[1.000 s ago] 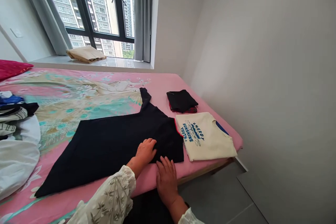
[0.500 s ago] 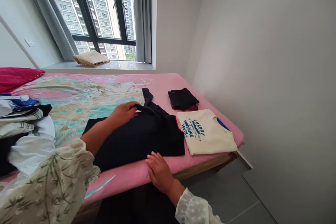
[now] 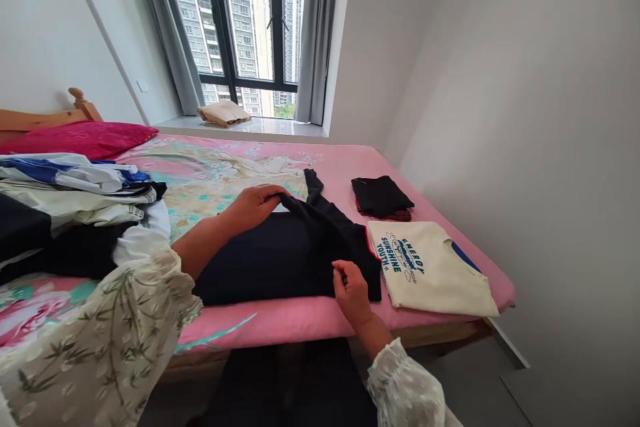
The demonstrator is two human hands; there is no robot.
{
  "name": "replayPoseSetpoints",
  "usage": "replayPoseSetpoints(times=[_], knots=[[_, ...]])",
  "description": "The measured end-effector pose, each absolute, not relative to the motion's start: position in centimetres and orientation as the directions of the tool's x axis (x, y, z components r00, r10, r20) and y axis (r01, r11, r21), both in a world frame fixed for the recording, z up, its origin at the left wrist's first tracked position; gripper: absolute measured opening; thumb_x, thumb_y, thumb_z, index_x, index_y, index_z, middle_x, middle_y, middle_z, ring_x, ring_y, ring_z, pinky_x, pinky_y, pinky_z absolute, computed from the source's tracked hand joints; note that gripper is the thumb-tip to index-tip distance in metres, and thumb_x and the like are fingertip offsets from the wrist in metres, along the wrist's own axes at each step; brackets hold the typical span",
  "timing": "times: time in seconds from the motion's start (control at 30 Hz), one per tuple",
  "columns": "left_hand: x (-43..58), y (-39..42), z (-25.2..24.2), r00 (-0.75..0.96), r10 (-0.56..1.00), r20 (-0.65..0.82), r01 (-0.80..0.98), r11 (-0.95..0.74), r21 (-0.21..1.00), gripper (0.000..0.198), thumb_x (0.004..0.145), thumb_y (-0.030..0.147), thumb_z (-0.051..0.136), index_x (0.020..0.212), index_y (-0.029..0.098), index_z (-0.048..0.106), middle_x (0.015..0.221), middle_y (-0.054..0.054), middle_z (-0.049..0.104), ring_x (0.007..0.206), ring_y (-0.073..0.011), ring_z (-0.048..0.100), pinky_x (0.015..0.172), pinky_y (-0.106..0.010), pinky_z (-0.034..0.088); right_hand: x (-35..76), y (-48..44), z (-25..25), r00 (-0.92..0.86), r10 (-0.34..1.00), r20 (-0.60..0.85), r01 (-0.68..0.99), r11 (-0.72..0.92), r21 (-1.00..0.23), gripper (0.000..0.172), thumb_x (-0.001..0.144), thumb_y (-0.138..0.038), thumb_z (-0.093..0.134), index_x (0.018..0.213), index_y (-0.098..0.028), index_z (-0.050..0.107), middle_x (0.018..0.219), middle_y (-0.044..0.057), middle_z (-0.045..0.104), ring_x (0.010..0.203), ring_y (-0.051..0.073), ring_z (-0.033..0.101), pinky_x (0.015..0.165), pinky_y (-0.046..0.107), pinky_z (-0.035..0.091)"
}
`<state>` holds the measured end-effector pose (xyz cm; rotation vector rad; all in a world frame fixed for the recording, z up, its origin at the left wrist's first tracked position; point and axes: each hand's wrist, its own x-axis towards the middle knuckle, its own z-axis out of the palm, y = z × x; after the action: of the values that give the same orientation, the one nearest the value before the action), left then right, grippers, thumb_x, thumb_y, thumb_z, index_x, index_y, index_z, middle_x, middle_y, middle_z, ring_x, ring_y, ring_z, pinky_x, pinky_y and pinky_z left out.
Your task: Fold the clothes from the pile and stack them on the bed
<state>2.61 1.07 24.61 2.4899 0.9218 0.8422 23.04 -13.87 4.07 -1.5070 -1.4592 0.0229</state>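
Note:
A black T-shirt (image 3: 280, 257) lies spread on the pink bedsheet (image 3: 300, 313) near the bed's front edge. My left hand (image 3: 255, 203) reaches across it and grips a fold of the black cloth at the far side, lifting it a little. My right hand (image 3: 353, 290) pinches the shirt's near edge close to the front of the bed. A sleeve of the shirt sticks out toward the window.
A folded cream T-shirt (image 3: 430, 270) with blue print lies to the right, a small folded dark stack (image 3: 383, 198) behind it. A heap of unfolded clothes (image 3: 75, 207) fills the left, with a red pillow (image 3: 80, 139) behind. The grey wall runs along the right.
My right hand moved from the sheet's edge up onto the black shirt and pinched its near edge. My left hand kept its grip on the far fold. The view swung left.

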Motion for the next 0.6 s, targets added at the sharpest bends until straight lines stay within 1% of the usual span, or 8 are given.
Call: replayPoseSetpoints(times=[0.03,0.1,0.17,0.23,0.33,0.47,0.53,0.6], knots=[[2.6,1.3,24.4,0.613,0.668,0.423,0.453,-0.735,0.505,0.030,0.082,0.027,0.044,0.099,0.019,0.067,0.097,-0.001,0.070,0.093,-0.0162,0.062,0.089,-0.026,0.045,22.7,-14.0,4.4,0.204,0.789,0.579,0.738,0.265,-0.621,0.023,0.088,-0.021,0.039,0.098,-0.019,0.060,0.091,0.007,0.062,0.086,0.017,0.057,0.081,0.032,0.048],[2.6,1.7,24.2,0.610,0.648,0.456,0.419,-0.752,0.509,0.029,0.083,0.027,0.043,0.099,0.019,0.067,0.098,-0.002,0.070,0.094,-0.0158,0.062,0.090,-0.027,0.045,21.5,-14.5,4.6,-0.015,0.831,0.556,0.742,0.382,-0.551,0.023,0.087,-0.020,0.041,0.097,-0.020,0.061,0.091,0.006,0.064,0.090,0.016,0.058,0.084,0.031,0.048],[2.8,1.8,24.5,0.604,0.625,0.494,0.381,-0.771,0.510,0.029,0.082,0.026,0.044,0.098,0.018,0.067,0.099,-0.003,0.070,0.096,-0.0156,0.062,0.091,-0.027,0.045,19.9,-15.0,3.9,-0.234,0.832,0.502,0.743,0.486,-0.460,0.026,0.087,-0.021,0.043,0.106,-0.021,0.060,0.105,0.006,0.064,0.105,0.016,0.055,0.096,0.033,0.044],[2.9,1.4,25.5,0.601,0.592,0.537,0.327,-0.795,0.511,0.028,0.082,0.026,0.044,0.097,0.017,0.067,0.100,-0.003,0.069,0.097,-0.0158,0.061,0.093,-0.028,0.044,18.7,-15.3,2.8,-0.348,0.834,0.428,0.759,0.519,-0.393,0.035,0.087,-0.025,0.047,0.121,-0.020,0.054,0.124,0.006,0.057,0.122,0.017,0.045,0.107,0.036,0.035],[2.4,-0.1,27.9,0.619,0.542,0.568,0.261,-0.825,0.502,0.028,0.081,0.028,0.044,0.093,0.017,0.067,0.103,-0.004,0.067,0.100,-0.0175,0.060,0.094,-0.031,0.044,18.2,-14.7,0.9,-0.339,0.890,0.304,0.829,0.436,-0.351,0.050,0.089,-0.035,0.048,0.134,-0.016,0.043,0.142,0.009,0.042,0.135,0.021,0.030,0.112,0.041,0.026],[-0.3,-1.6,30.4,0.618,0.547,0.565,0.282,-0.824,0.491,0.030,0.081,0.035,0.044,0.074,0.017,0.067,0.096,-0.003,0.066,0.095,-0.0196,0.060,0.088,-0.033,0.047,19.6,-13.8,0.1,-0.258,0.946,0.198,0.904,0.309,-0.295,0.057,0.092,-0.042,0.040,0.141,-0.014,0.034,0.146,0.011,0.036,0.137,0.021,0.026,0.114,0.045,0.016],[-2.5,-1.5,30.2,0.610,0.546,0.575,0.312,-0.832,0.459,0.025,0.080,0.035,0.049,0.075,0.018,0.067,0.092,-0.002,0.065,0.089,-0.0174,0.060,0.085,-0.031,0.047,20.5,-13.8,0.1,-0.258,0.949,0.182,0.915,0.301,-0.268,0.057,0.093,-0.044,0.038,0.143,-0.016,0.031,0.148,0.009,0.033,0.138,0.020,0.023,0.115,0.046,0.011],[-4.9,-0.9,28.7,0.626,0.519,0.582,0.328,-0.852,0.408,0.017,0.079,0.029,0.053,0.081,0.021,0.068,0.091,0.001,0.064,0.087,-0.0148,0.060,0.082,-0.027,0.048,21.1,-14.0,0.2,-0.240,0.959,0.150,0.928,0.272,-0.253,0.059,0.093,-0.045,0.038,0.143,-0.017,0.030,0.148,0.008,0.033,0.138,0.021,0.025,0.114,0.045,0.013]])
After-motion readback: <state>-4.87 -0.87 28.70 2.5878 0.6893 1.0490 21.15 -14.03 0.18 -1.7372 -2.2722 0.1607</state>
